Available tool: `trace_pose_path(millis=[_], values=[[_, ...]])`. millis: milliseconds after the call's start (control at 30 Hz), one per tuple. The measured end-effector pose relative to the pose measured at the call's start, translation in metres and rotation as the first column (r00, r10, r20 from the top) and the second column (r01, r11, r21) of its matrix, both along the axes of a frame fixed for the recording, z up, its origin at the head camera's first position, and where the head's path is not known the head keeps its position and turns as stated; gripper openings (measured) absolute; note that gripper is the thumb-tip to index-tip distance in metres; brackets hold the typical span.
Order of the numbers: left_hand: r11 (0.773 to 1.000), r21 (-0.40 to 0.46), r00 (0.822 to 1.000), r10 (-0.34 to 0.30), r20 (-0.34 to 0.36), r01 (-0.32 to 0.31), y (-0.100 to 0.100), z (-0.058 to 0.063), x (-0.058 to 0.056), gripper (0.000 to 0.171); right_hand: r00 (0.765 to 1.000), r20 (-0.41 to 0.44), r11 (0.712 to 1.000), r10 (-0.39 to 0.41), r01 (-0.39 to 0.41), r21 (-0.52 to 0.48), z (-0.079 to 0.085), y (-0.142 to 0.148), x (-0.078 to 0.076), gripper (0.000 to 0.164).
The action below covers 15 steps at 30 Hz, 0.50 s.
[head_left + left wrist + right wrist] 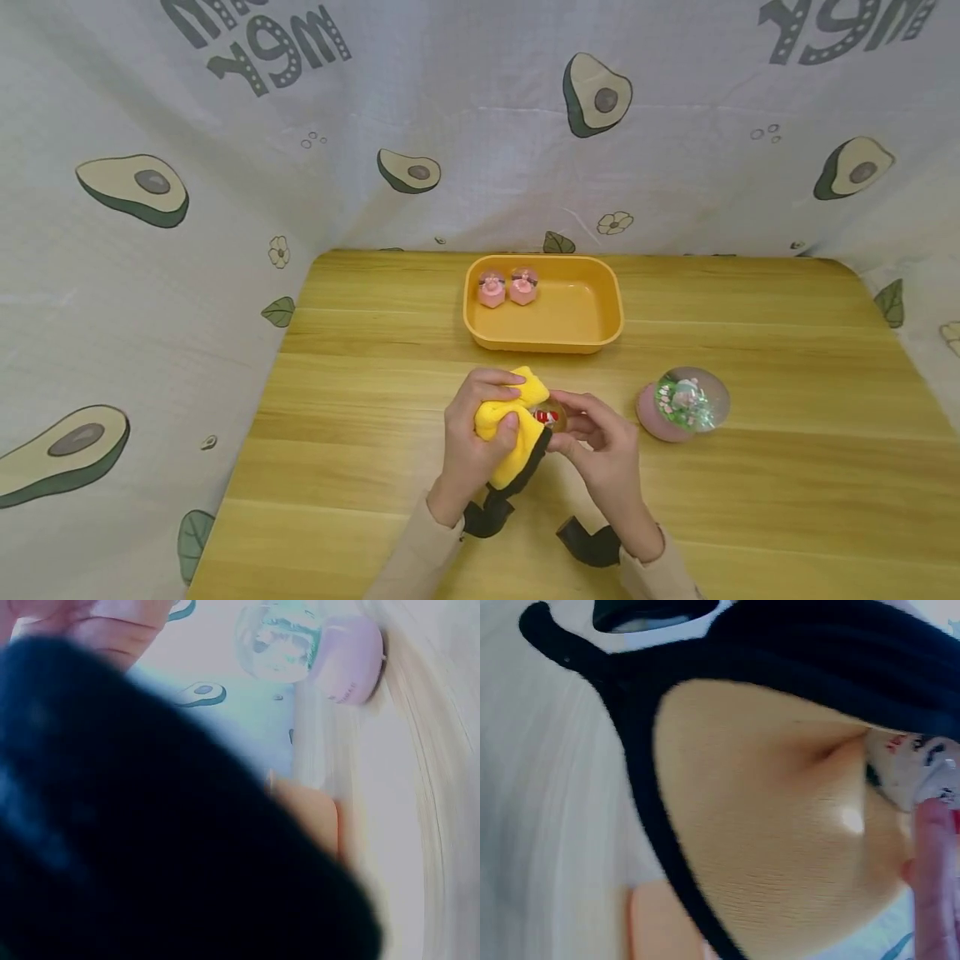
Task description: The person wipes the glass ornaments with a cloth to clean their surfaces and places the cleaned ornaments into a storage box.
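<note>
My left hand [467, 429] grips a bunched yellow cloth [517, 462] with a black edge against a small snow globe [550, 415]. A red and white figure shows inside this globe, and the cloth hides its left part. From the other side, the fingers and thumb of my right hand [609, 446] hold the globe. Up close in the right wrist view, the cloth [780, 825] wraps around a white part [892, 761] of the globe with printed lettering, beside a finger. Dark blurred material [165, 840] fills much of the left wrist view.
A larger snow globe [693, 400] on a pink base lies tilted to the right of my hands. Behind them stands a yellow-orange tray [577, 340] holding two small pink ornaments [492, 288]. An avocado-print curtain [480, 158] hangs behind the wooden table [360, 383].
</note>
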<state>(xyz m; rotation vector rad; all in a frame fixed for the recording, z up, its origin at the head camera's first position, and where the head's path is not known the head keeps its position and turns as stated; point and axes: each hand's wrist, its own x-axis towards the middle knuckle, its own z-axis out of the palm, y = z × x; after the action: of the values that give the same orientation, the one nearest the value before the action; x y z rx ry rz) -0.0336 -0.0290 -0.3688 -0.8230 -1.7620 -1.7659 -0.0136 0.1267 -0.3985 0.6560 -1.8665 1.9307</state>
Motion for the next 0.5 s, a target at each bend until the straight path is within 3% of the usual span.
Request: trace_pose_path(millis=[100, 233, 367, 500], values=[[0.999, 0.045, 0.997, -0.017, 0.072, 0.014, 0.000, -0.004, 0.000, 0.019, 0.999, -0.026, 0.996, -0.018, 0.020, 0.085, 0.007, -0.001, 0.001, 0.041], [0.993, 0.109, 0.982, -0.056, 0.178, 0.037, 0.000, -0.016, -0.002, 0.025, 0.987, -0.161, 0.982, -0.013, 0.043, 0.182, 0.021, -0.006, 0.001, 0.043], [0.989, 0.146, 0.967, -0.074, 0.245, 0.039, -0.001, -0.031, -0.006, 0.029, 0.945, -0.326, 0.975, 0.021, 0.053, 0.215, 0.027, -0.008, -0.002, 0.035], [0.985, 0.167, 0.965, -0.088, 0.247, 0.047, -0.001, -0.033, -0.006, 0.029, 0.907, -0.422, 0.976, 0.001, 0.092, 0.200, 0.022, -0.006, -0.007, 0.032]])
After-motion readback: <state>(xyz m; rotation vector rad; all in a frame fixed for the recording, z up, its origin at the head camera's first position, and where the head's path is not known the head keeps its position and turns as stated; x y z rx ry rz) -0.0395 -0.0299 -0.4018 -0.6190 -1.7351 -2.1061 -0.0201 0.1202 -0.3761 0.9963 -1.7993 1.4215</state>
